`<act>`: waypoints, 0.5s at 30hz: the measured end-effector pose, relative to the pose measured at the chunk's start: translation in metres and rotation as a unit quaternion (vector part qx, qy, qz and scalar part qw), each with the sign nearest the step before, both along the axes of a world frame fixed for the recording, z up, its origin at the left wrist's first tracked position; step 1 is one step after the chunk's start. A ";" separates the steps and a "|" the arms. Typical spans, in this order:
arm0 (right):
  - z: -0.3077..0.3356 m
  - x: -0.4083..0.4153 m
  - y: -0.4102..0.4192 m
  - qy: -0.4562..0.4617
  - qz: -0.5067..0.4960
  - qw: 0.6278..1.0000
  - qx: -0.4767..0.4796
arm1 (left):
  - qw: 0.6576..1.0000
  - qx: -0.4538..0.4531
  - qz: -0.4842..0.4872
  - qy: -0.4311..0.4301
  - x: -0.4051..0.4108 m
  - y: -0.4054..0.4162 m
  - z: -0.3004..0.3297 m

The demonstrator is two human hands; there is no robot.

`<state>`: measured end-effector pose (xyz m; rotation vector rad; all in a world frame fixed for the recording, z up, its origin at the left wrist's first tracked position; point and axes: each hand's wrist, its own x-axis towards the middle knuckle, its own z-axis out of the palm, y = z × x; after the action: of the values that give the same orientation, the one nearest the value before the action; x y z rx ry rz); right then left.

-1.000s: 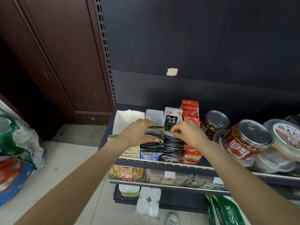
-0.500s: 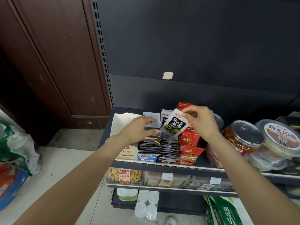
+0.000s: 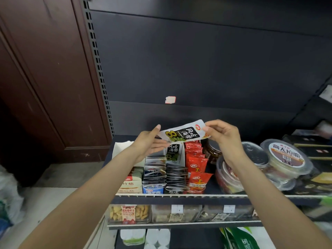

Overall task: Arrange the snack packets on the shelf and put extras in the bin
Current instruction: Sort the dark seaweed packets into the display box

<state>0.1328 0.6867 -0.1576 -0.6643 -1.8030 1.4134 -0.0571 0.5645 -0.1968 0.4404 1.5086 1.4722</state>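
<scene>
I see a brown wooden door point(image 3: 45, 83) far left of my fingers, round lidded tubs point(image 3: 285, 159) to their right, and a pale sticker point(image 3: 170, 99) on the dark panel above.

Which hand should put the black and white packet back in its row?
Probably the right hand: it pinches the packet by one end, above the matching row. The left hand only touches the other end with straight fingers.
</scene>
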 end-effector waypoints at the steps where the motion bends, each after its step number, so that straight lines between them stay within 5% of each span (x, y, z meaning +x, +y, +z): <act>1: 0.000 0.001 -0.001 -0.002 0.004 1.000 0.004 | 1.000 0.007 0.002 -0.015 0.000 0.000 0.001; 8: -0.006 0.002 0.000 -0.014 -0.040 0.999 -0.007 | 0.991 0.091 0.076 -0.055 -0.001 -0.003 0.004; 13: -0.005 -0.005 -0.003 0.038 -0.012 0.978 -0.204 | 0.985 0.131 0.083 0.071 0.007 -0.005 0.011; 15: -0.004 -0.005 -0.003 0.025 -0.006 0.982 -0.190 | 0.976 0.130 0.081 0.152 0.008 -0.008 0.012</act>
<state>0.1277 0.6834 -0.1619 -0.8218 -1.4998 1.7694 -0.0492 0.5569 -0.1849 0.7411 1.6240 1.8047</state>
